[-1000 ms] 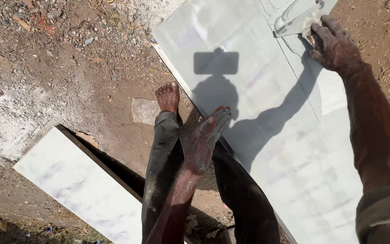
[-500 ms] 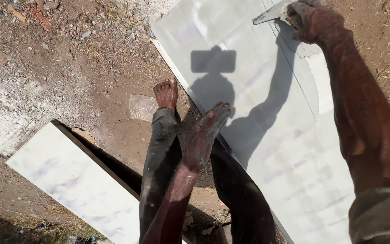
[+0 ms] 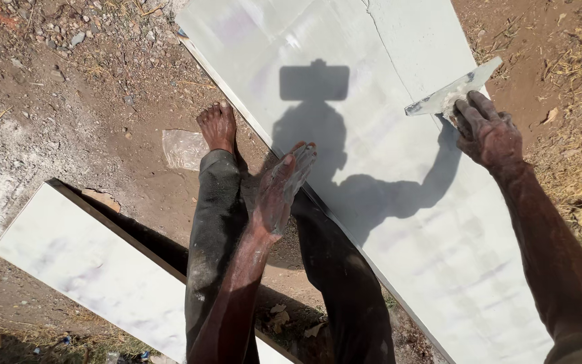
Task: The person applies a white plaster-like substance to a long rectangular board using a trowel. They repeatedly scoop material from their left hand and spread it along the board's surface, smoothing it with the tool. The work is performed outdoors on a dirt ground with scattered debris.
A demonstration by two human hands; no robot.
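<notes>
Our right hand [image 3: 488, 131] is clamped around the handle end of a flat trowel [image 3: 454, 89], fingers curled tight. The blade's long axis runs up and to the far right, and it lies flat on the big white slab [image 3: 385, 202] near the slab's far right edge. Our left hand [image 3: 279, 191] is spread open, holding nothing, over the knees at the slab's left edge. The right hand is the nearer one to the trowel. A bare foot [image 3: 217, 126] stands on dirt; a second white slab [image 3: 95, 269] lies near left.

Outdoor worksite; bare dirt ground [image 3: 69, 101]; marble slabs [image 3: 385, 168] laid flat.
</notes>
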